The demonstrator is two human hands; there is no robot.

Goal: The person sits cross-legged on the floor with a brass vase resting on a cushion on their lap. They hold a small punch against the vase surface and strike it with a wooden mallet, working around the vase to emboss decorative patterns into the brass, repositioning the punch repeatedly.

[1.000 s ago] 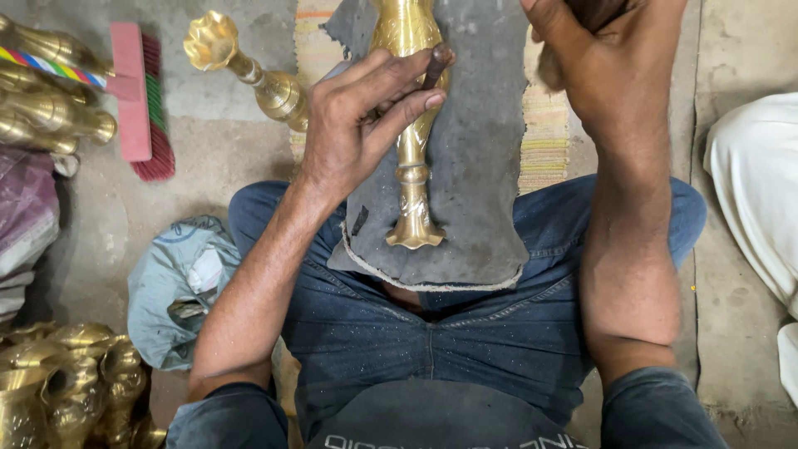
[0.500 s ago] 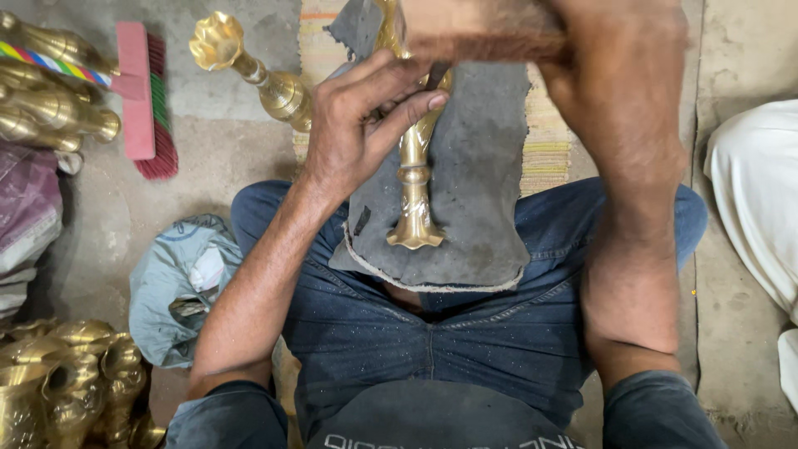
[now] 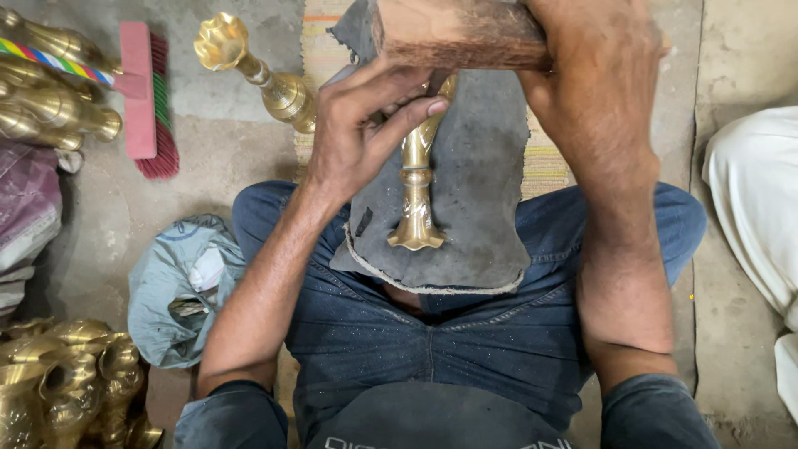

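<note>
View from above of a person sitting cross-legged on a concrete floor, in dark blue jeans. A piece of dark grey leather-like cloth lies draped over the lap and between the knees. On this cloth lies a slender brass stem with a flared, scalloped foot pointing toward the person's body.

The left hand rests on the upper part of the brass stem, its fingers curled loosely over it and pressing it down onto the cloth, the index finger stretched across the metal. The right hand is closed in a firm grip around a thick wooden block, which is held sideways just above the top end of the stem; whether wood and brass touch cannot be told.

Beside the left hand, on the floor, lies another brass stem with a flower-shaped cup. Further left lie a pink brush with red bristles and a heap of brass pieces. More brass pieces are piled at the lower left corner, near a crumpled grey-blue bag. A striped woven mat shows under the cloth. White cloth lies at the right edge.
</note>
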